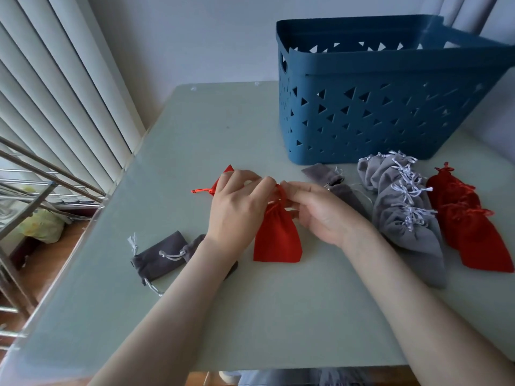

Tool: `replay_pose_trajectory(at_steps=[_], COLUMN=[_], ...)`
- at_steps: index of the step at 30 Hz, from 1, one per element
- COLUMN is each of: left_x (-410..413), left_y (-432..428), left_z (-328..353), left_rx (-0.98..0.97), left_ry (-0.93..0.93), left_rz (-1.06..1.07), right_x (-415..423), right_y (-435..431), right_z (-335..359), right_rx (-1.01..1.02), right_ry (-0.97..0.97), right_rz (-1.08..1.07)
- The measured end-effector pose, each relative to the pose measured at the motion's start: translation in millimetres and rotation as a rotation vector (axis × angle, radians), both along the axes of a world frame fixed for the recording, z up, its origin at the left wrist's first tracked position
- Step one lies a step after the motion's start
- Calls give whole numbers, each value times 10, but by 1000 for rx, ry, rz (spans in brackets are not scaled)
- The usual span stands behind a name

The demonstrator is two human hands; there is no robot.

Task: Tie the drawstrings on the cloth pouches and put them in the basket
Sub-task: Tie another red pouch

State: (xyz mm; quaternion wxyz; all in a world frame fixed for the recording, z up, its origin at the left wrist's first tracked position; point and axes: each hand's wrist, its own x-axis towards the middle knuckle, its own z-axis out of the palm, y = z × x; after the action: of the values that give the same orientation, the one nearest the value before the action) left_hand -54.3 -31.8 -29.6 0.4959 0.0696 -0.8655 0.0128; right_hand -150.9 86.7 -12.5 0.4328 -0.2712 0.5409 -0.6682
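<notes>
A red cloth pouch lies on the pale green table in the middle. My left hand and my right hand meet at its gathered neck, fingers pinching the red drawstring there. Another red pouch lies partly hidden behind my left hand, its string end poking out to the left. A blue plastic basket with triangular holes stands at the back right. Its inside is hidden from view.
Two dark grey pouches lie at the front left, partly under my left forearm. Two more grey pouches lie by the basket. Rows of tied grey pouches and tied red pouches lie at the right. A metal rack stands off the table's left edge.
</notes>
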Motion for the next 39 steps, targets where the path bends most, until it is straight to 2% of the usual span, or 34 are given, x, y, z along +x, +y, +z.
replay_pose_trajectory(at_steps=[3,6,11,13,15,17,19,20,22,24,28,33,39], left_x=[-6,-6,47,59,57,52,40,34,29,35,40,7,8], left_y=[-27,13,-36,-31,2,6,-13,-13,10,27,27,65,140], left_z=[-18,-8,21,35,45,33,8,2,7,23,32,60,110], left_rx=[59,201,433,511,570,589,520,459,374,352,434,673,1062], left_ry=[-65,-115,-180,-187,-177,-189,-219,-229,-237,-218,-191,-173,-225], left_rz=[-34,-69,-7,-7,-27,-62,-104,-118,-130,-116,-91,-148,-267], right_x=[-35,-29,-166,-220,-219,-205,-169,-138,-45,29,69,57,44], right_y=[-3,-8,61,68,52,61,83,83,80,55,62,76,63], right_z=[19,10,-30,-76,-128,-142,-97,-70,-19,-2,26,60,21], right_rx=[-6,2,172,272,340,397,321,244,138,143,136,50,50], right_ry=[-18,11,336,428,491,693,934,978,913,827,702,560,567], right_rz=[-84,-194,-547,-616,-641,-653,-572,-486,-305,-183,-58,-2,-56])
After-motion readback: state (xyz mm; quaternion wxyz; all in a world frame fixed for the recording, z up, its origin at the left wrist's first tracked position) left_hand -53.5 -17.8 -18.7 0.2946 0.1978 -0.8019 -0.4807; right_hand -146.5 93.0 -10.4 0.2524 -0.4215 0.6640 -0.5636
